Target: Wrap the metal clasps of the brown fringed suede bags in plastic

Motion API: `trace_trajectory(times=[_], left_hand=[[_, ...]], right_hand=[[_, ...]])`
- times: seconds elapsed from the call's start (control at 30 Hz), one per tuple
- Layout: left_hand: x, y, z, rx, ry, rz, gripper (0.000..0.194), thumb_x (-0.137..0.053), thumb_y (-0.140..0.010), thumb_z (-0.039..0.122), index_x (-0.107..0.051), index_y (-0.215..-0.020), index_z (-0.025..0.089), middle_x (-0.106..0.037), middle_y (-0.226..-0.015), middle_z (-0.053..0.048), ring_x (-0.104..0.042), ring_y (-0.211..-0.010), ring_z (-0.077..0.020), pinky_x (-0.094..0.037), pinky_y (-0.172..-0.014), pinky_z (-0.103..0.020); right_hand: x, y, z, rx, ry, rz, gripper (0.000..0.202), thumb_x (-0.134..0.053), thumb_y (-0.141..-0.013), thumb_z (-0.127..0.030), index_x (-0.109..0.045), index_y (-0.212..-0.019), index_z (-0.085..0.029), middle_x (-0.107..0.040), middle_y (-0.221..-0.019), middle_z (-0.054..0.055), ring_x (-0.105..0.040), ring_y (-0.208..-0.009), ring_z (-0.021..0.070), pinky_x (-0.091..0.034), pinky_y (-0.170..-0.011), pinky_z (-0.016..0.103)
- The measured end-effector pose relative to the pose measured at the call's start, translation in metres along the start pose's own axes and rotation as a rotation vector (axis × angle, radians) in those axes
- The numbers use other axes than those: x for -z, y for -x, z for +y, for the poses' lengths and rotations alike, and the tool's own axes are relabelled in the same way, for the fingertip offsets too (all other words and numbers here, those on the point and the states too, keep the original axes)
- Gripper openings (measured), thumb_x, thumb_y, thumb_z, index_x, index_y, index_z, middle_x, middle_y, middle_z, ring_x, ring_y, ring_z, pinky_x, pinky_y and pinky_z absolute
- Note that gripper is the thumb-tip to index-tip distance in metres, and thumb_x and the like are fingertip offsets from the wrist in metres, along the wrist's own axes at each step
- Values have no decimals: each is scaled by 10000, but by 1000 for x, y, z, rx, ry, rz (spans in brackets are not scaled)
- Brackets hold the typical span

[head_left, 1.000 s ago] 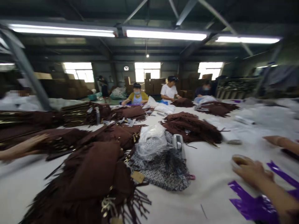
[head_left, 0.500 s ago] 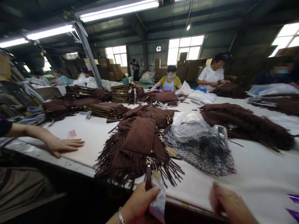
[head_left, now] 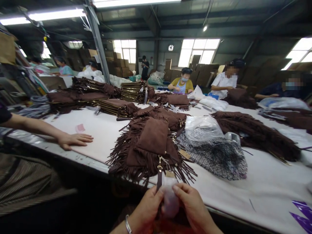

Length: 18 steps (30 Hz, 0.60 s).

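Observation:
A brown fringed pouch (head_left: 154, 135) lies on a pile of similar brown pieces near the table's front edge. Its dark strap (head_left: 159, 178) hangs from a gold clasp towards me. My left hand (head_left: 149, 204) is closed around the strap's lower part. Beside it, my right hand (head_left: 190, 203) pinches a small translucent plastic bag (head_left: 170, 198), which touches the fingers of both hands. A tan tag (head_left: 170, 174) sits just above the bag.
Another person's hand (head_left: 75, 139) rests flat on the table (head_left: 102, 139) at the left. A speckled black-and-white cloth (head_left: 214, 159) lies right of the pouch, a clear plastic bag (head_left: 203, 127) on it. Stacked brown pouches (head_left: 117, 107) and several people are farther back.
My right hand has come in from the right and taken hold of the small plastic bag. My left hand still holds the strap. The view has shifted slightly.

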<state>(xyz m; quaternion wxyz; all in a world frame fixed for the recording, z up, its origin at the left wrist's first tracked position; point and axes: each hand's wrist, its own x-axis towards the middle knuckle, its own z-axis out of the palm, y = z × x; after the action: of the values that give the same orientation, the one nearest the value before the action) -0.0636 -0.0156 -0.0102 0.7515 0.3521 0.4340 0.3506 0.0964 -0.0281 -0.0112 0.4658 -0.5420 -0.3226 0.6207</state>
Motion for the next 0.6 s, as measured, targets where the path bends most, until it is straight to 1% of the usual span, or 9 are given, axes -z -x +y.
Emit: trace_trajectory(times=[0.07,0.13,0.2,0.27,0.33,0.4,0.47,0.53,0.6], left_hand=[[4,0,-1,12,-4,-11,491,-636,-768,589,-601,-897,116,-504,-547,35,-396,-436,-77,-297,-438,-206],[6,0,2,4,-20,-6,480,-703,-725,540,-611,-919,110,-505,-564,39,-393,-445,-72,-298,-445,-205],[4,-1,6,-15,-36,15,494,-755,-680,484,-631,-961,97,-535,-598,28,-408,-464,-74,-309,-458,-209],[3,-1,9,-33,-51,22,504,-771,-661,457,-646,-981,88,-574,-640,7,-433,-487,-82,-319,-472,-214],[2,-1,9,-41,-70,15,496,-759,-674,464,-650,-978,88,-579,-634,6,-432,-486,-82,-315,-475,-215],[3,1,8,-24,-97,12,479,-710,-714,514,-640,-933,94,-545,-566,23,-410,-451,-78,-292,-458,-214],[8,5,8,4,-87,1,484,-635,-757,578,-618,-884,111,-550,-558,16,-427,-440,-83,-294,-451,-215],[16,10,12,48,-36,-52,473,-623,-762,581,-617,-867,120,-609,-647,-21,-500,-498,-98,-341,-486,-215],[25,15,19,88,-21,-130,438,-697,-721,521,-649,-864,110,-642,-727,-48,-544,-577,-110,-381,-546,-221]], right_hand=[[-3,5,1,23,136,6,406,-736,-702,-536,-679,-750,-137,-659,-655,27,-560,-593,161,-434,-563,260],[-5,11,-2,44,223,13,418,-739,-693,-545,-694,-743,-133,-687,-684,44,-590,-633,185,-456,-599,276],[-7,14,-6,62,210,-28,431,-739,-697,-545,-722,-835,-136,-715,-761,57,-625,-705,208,-478,-657,292],[-9,15,-9,42,149,-115,463,-705,-735,-556,-729,-939,-141,-726,-811,65,-645,-747,222,-489,-685,306],[-8,13,-10,7,132,-141,469,-673,-762,-568,-731,-914,-128,-718,-768,66,-641,-698,214,-482,-646,299],[-6,9,-9,5,194,-81,453,-671,-758,-568,-730,-812,-122,-696,-698,54,-607,-625,193,-453,-590,281],[-3,6,-8,75,309,-12,403,-680,-749,-537,-725,-758,-137,-683,-685,39,-583,-630,186,-431,-585,269],[1,6,-7,149,428,44,353,-673,-750,-500,-711,-706,-152,-663,-664,24,-568,-654,187,-414,-593,263],[4,10,-6,185,519,85,314,-662,-746,-455,-683,-648,-158,-640,-639,15,-556,-658,184,-400,-597,259]])
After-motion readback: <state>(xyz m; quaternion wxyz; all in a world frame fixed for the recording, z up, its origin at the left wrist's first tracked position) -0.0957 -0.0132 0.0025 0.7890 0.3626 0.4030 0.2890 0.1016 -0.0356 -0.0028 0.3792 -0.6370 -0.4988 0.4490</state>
